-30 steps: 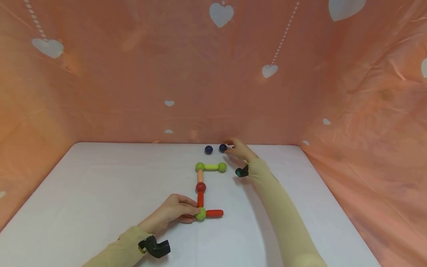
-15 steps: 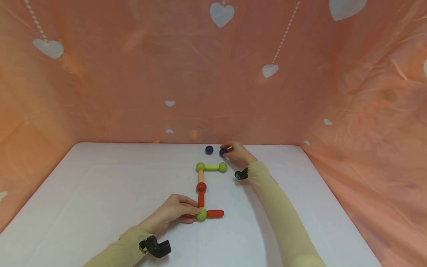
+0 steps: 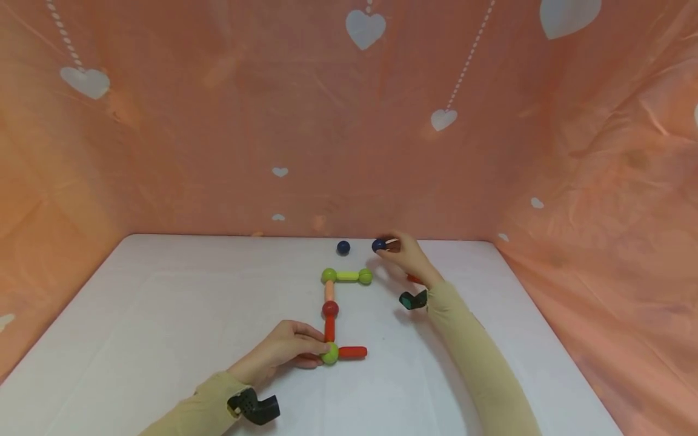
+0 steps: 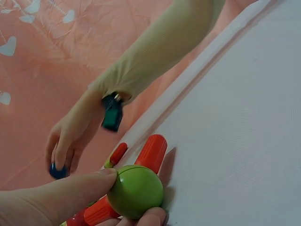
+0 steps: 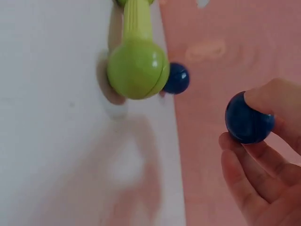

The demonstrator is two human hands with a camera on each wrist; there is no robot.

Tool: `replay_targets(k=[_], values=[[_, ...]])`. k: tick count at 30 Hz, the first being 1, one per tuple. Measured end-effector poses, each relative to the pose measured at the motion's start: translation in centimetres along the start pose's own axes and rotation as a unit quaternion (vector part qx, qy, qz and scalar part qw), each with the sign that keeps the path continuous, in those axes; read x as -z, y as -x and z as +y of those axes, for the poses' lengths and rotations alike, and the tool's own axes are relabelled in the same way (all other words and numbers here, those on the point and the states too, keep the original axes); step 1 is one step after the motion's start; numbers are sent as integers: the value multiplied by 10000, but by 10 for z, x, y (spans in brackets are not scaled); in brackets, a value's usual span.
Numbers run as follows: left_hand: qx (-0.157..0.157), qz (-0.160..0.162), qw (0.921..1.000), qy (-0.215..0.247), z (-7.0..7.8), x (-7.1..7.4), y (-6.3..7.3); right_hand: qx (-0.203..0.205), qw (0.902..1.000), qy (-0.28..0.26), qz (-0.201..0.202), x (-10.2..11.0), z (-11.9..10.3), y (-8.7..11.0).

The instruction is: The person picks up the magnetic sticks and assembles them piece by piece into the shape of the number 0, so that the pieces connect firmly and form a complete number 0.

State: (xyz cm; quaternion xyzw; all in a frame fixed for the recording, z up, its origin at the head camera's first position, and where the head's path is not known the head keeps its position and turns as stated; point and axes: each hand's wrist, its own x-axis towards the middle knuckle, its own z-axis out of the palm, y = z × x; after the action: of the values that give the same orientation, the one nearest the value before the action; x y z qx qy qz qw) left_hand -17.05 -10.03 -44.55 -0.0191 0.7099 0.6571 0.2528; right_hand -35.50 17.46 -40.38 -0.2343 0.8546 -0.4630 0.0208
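In the head view my left hand point(image 3: 286, 346) grips the light green ball point(image 3: 329, 353) at the near corner of a toy assembly of balls and rods. A red rod point(image 3: 353, 352) sticks out of that ball to the right, and another red rod point(image 3: 329, 329) runs back to a red ball point(image 3: 330, 309). Farther on come a peach rod point(image 3: 329, 290), a green ball point(image 3: 329, 275), a yellow-green rod point(image 3: 347, 276) and a second green ball point(image 3: 365, 276). My right hand point(image 3: 408, 254) pinches a dark blue ball point(image 5: 247, 117) between thumb and fingers, lifted off the table.
A second dark blue ball point(image 3: 343, 247) lies by the far edge of the white table point(image 3: 207, 290). Part of a red piece point(image 3: 415, 279) shows behind my right wrist. A pink-orange curtain point(image 3: 229, 133) with hearts encloses the back and sides.
My right hand has taken hold of the right-hand blue ball, lifted it and shifted right with it. The red piece behind the wrist has come into view. My left hand stays put.
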Motion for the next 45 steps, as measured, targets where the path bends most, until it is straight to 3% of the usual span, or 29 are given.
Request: replay_targets(k=[7, 14, 21, 29, 45], values=[[-29, -13, 10000, -20, -1, 1, 1, 93, 9983, -558, -147, 11, -3, 45], [-28, 6, 10000, 68, 0, 3, 3, -7, 9909, -1070, -820, 5, -3, 95], [-31, 36, 9998, 170, 1, 3, 1, -299, 9791, -1239, -1588, -15, -8, 126], [-3, 62, 9999, 110, 0, 1, 0, -204, 9800, -820, -1802, -34, -9, 143], [39, 54, 9998, 162, -1, -1, -3, -62, 9804, -576, -1883, -42, -34, 153]])
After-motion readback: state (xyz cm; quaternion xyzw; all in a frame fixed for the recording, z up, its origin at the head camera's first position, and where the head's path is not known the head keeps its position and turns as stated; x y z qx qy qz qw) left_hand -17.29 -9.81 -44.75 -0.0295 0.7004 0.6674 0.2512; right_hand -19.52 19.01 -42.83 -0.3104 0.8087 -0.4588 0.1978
